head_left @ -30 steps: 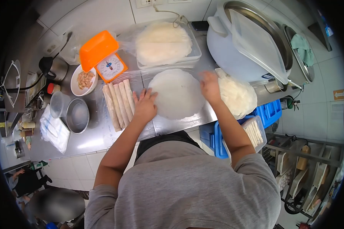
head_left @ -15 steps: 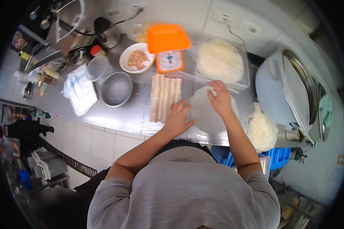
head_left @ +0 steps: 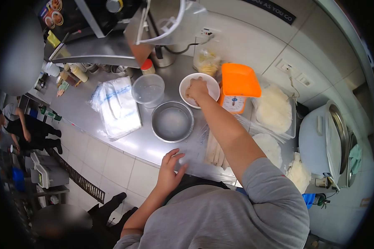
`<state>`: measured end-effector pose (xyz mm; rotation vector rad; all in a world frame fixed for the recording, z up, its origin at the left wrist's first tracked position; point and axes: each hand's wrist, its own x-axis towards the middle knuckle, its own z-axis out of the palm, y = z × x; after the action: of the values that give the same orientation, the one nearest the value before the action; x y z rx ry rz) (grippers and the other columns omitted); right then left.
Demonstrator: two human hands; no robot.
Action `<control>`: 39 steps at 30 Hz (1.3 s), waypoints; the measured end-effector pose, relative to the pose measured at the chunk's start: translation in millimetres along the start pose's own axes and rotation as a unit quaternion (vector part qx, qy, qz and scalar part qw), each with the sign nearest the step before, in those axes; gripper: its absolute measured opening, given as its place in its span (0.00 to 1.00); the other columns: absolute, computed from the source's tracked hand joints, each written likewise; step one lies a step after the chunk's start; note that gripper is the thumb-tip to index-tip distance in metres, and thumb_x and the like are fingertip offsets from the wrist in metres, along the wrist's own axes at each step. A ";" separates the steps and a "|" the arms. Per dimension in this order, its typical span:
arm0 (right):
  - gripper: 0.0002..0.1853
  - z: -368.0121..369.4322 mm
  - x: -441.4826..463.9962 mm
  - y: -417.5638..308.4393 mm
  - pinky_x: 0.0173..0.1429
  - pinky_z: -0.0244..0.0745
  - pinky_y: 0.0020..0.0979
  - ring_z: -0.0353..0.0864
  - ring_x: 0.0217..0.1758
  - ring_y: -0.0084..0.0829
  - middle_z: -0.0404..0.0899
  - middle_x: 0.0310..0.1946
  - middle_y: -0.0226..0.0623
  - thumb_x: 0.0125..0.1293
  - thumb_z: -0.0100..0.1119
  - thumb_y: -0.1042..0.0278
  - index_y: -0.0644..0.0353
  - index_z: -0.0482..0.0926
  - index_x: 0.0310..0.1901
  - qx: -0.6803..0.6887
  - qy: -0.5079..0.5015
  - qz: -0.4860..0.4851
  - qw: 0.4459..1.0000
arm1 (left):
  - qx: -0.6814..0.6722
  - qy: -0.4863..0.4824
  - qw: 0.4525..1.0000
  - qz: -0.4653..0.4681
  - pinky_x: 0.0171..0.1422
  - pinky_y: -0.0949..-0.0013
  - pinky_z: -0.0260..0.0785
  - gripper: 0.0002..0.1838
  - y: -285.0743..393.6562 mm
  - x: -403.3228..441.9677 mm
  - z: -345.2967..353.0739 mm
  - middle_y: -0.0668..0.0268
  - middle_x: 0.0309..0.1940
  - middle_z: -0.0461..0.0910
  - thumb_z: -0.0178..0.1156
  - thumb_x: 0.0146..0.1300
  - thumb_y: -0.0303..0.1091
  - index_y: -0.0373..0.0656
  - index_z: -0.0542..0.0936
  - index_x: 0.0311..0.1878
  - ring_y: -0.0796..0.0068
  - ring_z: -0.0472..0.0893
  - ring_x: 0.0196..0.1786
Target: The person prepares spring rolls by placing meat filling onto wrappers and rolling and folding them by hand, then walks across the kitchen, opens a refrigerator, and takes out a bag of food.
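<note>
My right hand (head_left: 198, 88) reaches into a white bowl (head_left: 215, 89), its fingers curled into the pinkish minced filling (head_left: 188, 93), most of which it hides. Held over the table's front edge, my left hand (head_left: 170, 168) is empty with its fingers apart. Close by it stands a round metal pan (head_left: 172, 138) with cloudy liquid. Beneath my right forearm lie several long pale rolls (head_left: 214, 151) on plastic film, partly covered by the arm. A thin white round wrapper (head_left: 269, 147) rests to the right of them.
An orange kitchen scale (head_left: 235, 103) stands beside the bowl. Behind are a clear tub of white wrappers (head_left: 274, 110) and a large pale blue container (head_left: 320, 139). Plastic bags (head_left: 118, 110) and a clear round tub (head_left: 148, 90) lie left. Another person (head_left: 18, 126) stands far left.
My right hand has left the round wrapper and gone leftward into the bowl. My left hand has lifted off the rolls to the table's edge. The view has shifted left.
</note>
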<state>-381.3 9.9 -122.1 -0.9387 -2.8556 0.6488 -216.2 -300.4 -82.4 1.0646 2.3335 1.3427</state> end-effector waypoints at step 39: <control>0.15 8.5 -45.0 56.2 0.52 0.75 0.44 0.79 0.51 0.48 0.80 0.46 0.48 0.51 0.55 0.79 0.62 0.80 0.42 -0.063 -0.166 -0.197 0.964 | -0.073 -0.038 0.997 0.006 0.59 0.64 0.68 0.15 -18.2 21.2 -34.0 0.59 0.55 0.77 0.62 0.59 0.23 0.43 0.79 0.51 0.63 0.76 0.58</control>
<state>-315.3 21.3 -149.9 -0.2637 -3.2693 0.6341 -257.8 -313.3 -75.9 1.0660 2.1420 1.4262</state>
